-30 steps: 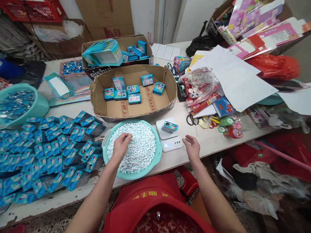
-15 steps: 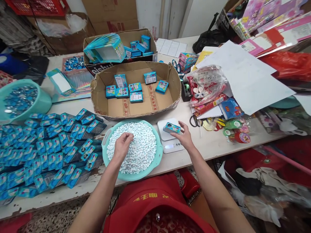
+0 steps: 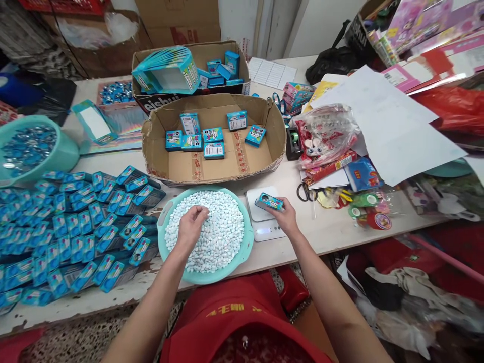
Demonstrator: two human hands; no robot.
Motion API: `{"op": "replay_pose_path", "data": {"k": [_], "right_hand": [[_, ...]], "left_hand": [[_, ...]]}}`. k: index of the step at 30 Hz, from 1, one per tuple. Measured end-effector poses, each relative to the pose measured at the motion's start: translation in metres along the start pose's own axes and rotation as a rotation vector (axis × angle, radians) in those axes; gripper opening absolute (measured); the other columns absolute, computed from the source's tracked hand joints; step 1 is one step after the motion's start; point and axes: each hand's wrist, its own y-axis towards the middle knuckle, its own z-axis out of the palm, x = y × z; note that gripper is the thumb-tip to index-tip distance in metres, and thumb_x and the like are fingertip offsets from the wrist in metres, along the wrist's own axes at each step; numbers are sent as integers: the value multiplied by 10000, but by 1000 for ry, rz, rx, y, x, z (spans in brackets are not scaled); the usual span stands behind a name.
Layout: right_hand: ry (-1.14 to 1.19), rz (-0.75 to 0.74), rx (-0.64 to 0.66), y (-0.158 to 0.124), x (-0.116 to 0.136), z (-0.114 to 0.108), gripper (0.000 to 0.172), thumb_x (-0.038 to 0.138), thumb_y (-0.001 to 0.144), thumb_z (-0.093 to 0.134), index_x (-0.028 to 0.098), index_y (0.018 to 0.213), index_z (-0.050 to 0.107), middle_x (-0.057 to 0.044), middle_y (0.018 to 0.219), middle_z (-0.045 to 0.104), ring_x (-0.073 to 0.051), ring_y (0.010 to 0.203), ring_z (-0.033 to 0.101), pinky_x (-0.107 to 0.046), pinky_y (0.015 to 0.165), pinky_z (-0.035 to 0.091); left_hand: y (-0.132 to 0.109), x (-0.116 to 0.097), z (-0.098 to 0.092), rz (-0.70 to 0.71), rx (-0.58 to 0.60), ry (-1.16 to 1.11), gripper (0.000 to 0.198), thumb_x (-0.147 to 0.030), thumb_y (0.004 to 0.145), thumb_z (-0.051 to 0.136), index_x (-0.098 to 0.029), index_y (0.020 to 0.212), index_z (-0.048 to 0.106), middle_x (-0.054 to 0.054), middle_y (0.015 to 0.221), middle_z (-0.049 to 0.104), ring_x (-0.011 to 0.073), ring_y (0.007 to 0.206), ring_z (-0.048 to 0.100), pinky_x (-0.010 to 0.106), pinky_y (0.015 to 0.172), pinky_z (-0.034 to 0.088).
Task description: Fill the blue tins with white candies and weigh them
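My left hand (image 3: pixel 192 225) rests curled in a pinch on the heap of white pellets (image 3: pixel 215 237) inside a teal basin (image 3: pixel 247 242). Whether pellets sit between those fingers is hidden. My right hand (image 3: pixel 286 217) grips a small blue tin (image 3: pixel 269 201) that sits on a white scale (image 3: pixel 260 227) just right of the basin. A shallow cardboard tray (image 3: pixel 264 166) behind the basin holds several small blue boxes (image 3: pixel 212 138).
Rows of several blue tins (image 3: pixel 75 222) cover the table's left side, beside a teal tub (image 3: pixel 66 159) of blue lids. A second carton (image 3: pixel 200 55) stands at the back. Papers (image 3: pixel 378 116), a plastic bag (image 3: pixel 325 133), scissors (image 3: pixel 302 190) and tape rolls (image 3: pixel 372 217) crowd the right.
My right hand moved from the table edge up to the scale and closed on the blue tin. My left hand stayed pinched on the pellets.
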Motion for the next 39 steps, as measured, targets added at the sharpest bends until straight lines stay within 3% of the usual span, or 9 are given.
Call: {"op": "replay_pose_path", "data": {"k": [5, 10, 14, 20, 23, 26, 32, 36, 39], "right_hand": [[-148, -336, -36, -26, 56, -1, 332, 418, 665, 740, 217, 906, 633, -26, 879, 615, -206, 860, 583, -360, 793, 463], [-290, -513, 131, -55, 108, 8, 273, 389, 731, 714, 281, 972, 645, -35, 906, 648, -229, 872, 588, -402, 805, 453], [-331, -458, 180, -58, 107, 23, 258, 437, 728, 699, 288, 933, 648, -34, 869, 650, -245, 850, 592, -419, 780, 453], [-236, -395, 218, -63, 99, 33, 277, 415, 694, 730, 272, 916, 644, -29, 879, 637, -233, 861, 594, -387, 788, 471], [-166, -344, 185, -65, 99, 34, 302, 397, 674, 750, 255, 920, 647, -21, 897, 637, -220, 877, 596, -368, 808, 473], [-52, -247, 106, -65, 96, 30, 337, 401, 650, 768, 230, 913, 646, -19, 890, 633, -212, 861, 598, -361, 797, 482], [162, -67, 93, -65, 90, 20, 435, 387, 595, 806, 210, 948, 623, -24, 887, 665, -213, 822, 613, -382, 778, 508], [159, -133, 248, -82, 101, 37, 410, 378, 600, 810, 235, 941, 632, -21, 907, 650, -218, 858, 621, -385, 804, 514], [148, -227, 485, -99, 113, 56, 445, 382, 608, 809, 261, 995, 628, -37, 985, 646, -232, 926, 624, -393, 830, 523]], "left_hand": [[-12, -21, 22, -119, 72, -258, 426, -533, 669, 671, -144, 840, 632, 71, 832, 675, 178, 733, 632, 284, 687, 460], [-18, -48, 51, -259, 182, -697, 482, -574, 806, 533, -164, 1042, 623, 118, 1144, 644, 194, 994, 617, 290, 809, 472], [-15, -46, 57, -384, 240, -848, 424, -509, 851, 507, -128, 987, 633, 141, 1083, 661, 172, 923, 633, 266, 784, 488], [-18, -31, 41, -432, 169, -986, 186, -280, 829, 556, -125, 907, 625, 131, 1009, 675, 173, 917, 646, 298, 848, 504], [-17, -27, 30, -343, 143, -901, 220, -96, 674, 638, -130, 891, 617, 91, 928, 679, 161, 887, 655, 300, 875, 493], [-11, -19, 17, -207, 74, -731, 267, -120, 627, 654, -142, 888, 605, 55, 854, 665, 160, 829, 658, 328, 864, 489], [-10, -13, -4, 170, 63, 31, 224, -239, 704, 609, -192, 920, 640, 69, 1040, 637, 242, 1071, 561, 435, 1014, 371], [-40, -38, -11, 375, 282, 130, 519, -251, 734, 630, -263, 1243, 530, 72, 1288, 529, 246, 1166, 500, 383, 950, 427], [-67, -54, -32, 528, 419, 291, 467, -259, 766, 620, -281, 1227, 553, 71, 1174, 602, 246, 1088, 540, 365, 917, 435]]}}
